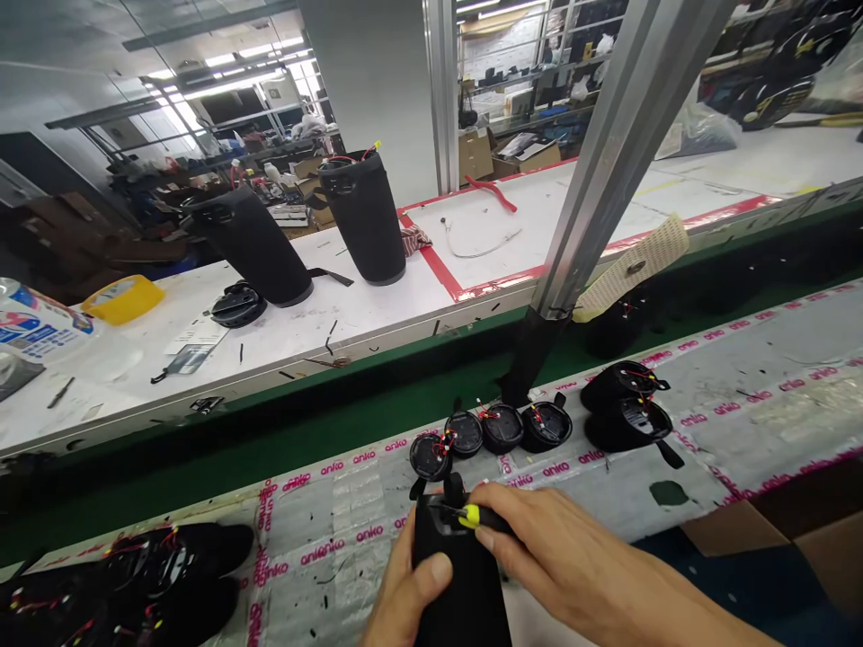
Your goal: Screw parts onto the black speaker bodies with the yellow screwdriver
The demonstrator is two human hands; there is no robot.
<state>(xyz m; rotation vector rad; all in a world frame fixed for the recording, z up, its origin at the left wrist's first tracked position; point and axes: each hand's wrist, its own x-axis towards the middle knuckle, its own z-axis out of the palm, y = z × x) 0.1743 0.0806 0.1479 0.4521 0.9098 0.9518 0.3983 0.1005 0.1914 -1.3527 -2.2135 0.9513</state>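
My left hand (411, 589) is wrapped round a black cylindrical speaker (465, 593), its thumb across the front. The speaker leans with its upper end away from me, and a small black strap rises from its top. In my right hand (539, 544) is a screwdriver (470, 516) with a yellow and black handle. Its thin dark tip points left into the recessed panel near the speaker's upper end; whether it touches a screw I cannot tell. Just beyond stand several open-topped speakers (502, 428) with red and yellow wires showing.
More open speakers lie at the lower left (175, 566) and stand in a pair at the right (630, 424). A metal post (600, 162) rises past the bench. On the white shelf (378, 314) stand two black speakers (368, 220), a round black part (238, 305) and yellow tape (125, 298).
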